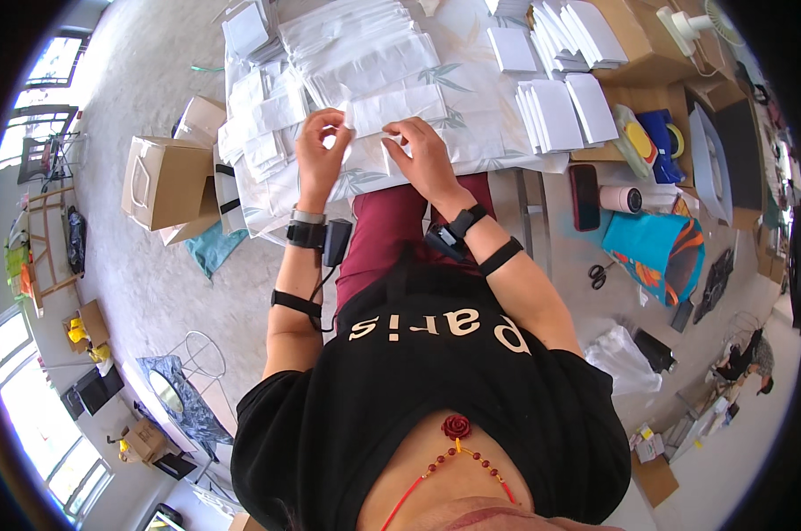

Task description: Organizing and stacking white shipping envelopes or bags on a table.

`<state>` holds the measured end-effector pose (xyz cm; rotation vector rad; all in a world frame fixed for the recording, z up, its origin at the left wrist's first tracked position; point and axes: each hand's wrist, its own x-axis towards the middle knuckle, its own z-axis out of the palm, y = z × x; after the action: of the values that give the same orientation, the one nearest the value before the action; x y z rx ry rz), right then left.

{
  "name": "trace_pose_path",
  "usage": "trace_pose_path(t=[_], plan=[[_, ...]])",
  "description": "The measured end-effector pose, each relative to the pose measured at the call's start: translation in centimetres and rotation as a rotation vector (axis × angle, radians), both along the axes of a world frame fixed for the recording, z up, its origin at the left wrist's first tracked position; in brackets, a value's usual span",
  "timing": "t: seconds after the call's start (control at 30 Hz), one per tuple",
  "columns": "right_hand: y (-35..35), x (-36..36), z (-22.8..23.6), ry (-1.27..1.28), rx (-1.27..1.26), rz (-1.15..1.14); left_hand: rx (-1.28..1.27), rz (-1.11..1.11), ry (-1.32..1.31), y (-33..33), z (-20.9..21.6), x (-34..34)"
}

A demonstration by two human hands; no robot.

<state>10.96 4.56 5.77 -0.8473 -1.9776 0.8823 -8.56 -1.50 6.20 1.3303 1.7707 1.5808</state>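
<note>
My left hand (322,146) is closed in a pinch at the near edge of the table. Between its thumb and forefinger stands a thin white strip (346,113), paper or film; I cannot tell which. To its right my right hand (425,157) hovers with bent fingers, thumb and forefinger a little apart, close to a flat white packet (400,106). Nothing shows clearly between those fingers. Beyond both hands lie rows of overlapping flat white packets (365,64), with more loose packets (263,115) at the left.
White folded card stacks (549,115) lie on the table's right side, on a leaf-patterned cloth (489,150). An open cardboard box (639,44) is behind them. A phone (585,196) and pink cylinder (620,199) sit at right, scissors (599,276) below. Cardboard boxes (166,181) stand left.
</note>
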Motion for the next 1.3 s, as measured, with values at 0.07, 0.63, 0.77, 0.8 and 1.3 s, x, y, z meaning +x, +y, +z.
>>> trace_pose_path(t=[0.07,0.63,0.77,0.8,1.3], plan=[[-0.2,-0.6,0.3,-0.025,-0.006,-0.014,-0.037,-0.017,0.01,0.1,-1.0,1.7],[-0.9,-0.1,-0.9,-0.133,-0.02,-0.099,-0.051,-0.047,0.191,0.0,-3.9,4.5],[-0.8,-0.2,-1.4,-0.131,0.038,-0.138,-0.062,-0.062,0.229,0.0,-3.7,4.9],[-0.8,-0.2,-1.6,-0.136,0.062,-0.15,-0.068,-0.061,0.238,0.1,-3.5,5.0],[-0.9,0.2,-1.0,-0.135,0.079,-0.141,-0.049,-0.055,0.27,0.1,-3.4,5.1]])
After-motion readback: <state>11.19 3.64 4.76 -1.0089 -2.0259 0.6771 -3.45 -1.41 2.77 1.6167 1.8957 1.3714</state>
